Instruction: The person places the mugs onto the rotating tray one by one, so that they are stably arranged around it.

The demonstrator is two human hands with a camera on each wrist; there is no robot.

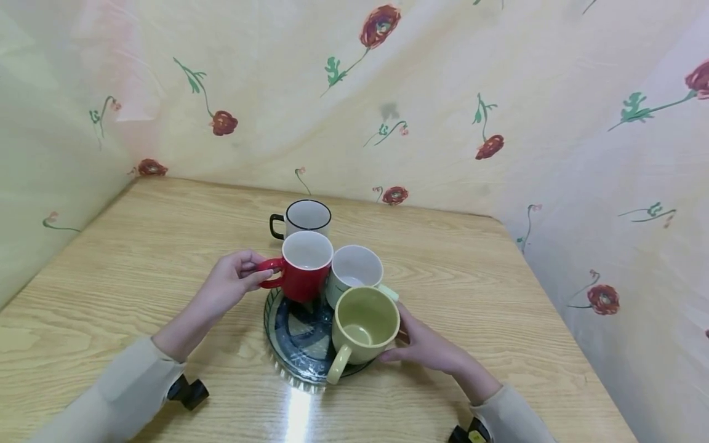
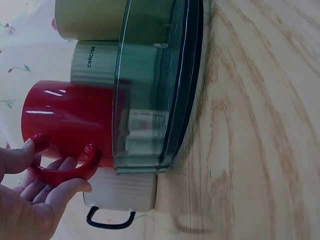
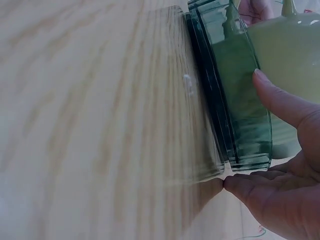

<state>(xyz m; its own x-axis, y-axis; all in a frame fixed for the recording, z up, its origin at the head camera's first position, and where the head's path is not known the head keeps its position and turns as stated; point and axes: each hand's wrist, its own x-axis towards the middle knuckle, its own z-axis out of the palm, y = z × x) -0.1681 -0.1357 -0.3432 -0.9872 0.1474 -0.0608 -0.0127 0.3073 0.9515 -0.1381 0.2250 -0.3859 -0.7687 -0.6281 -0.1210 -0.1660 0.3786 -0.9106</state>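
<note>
Two mugs look settled in the round, clear-walled glass dish (image 1: 281,332): the glossy yellow-green mug (image 1: 362,354) at near right and the ribbed pale-mint mug (image 1: 356,271), lettered "concise", just beyond it. The glossy red mug (image 1: 306,286), white inside, is at the dish's far left; its base shows only slightly below the glass rim, so it seems not yet seated. The left hand (image 1: 235,278) pinches its curved handle between thumb and fingers. The right hand (image 1: 425,346) lies spread against the dish's right side, thumb straight along the glass, apparently steadying it. Still outside, beyond the dish, the ribbed white mug (image 1: 308,218) with black rim and handle stands on the smooth, wood-grained table (image 1: 498,295).
</note>
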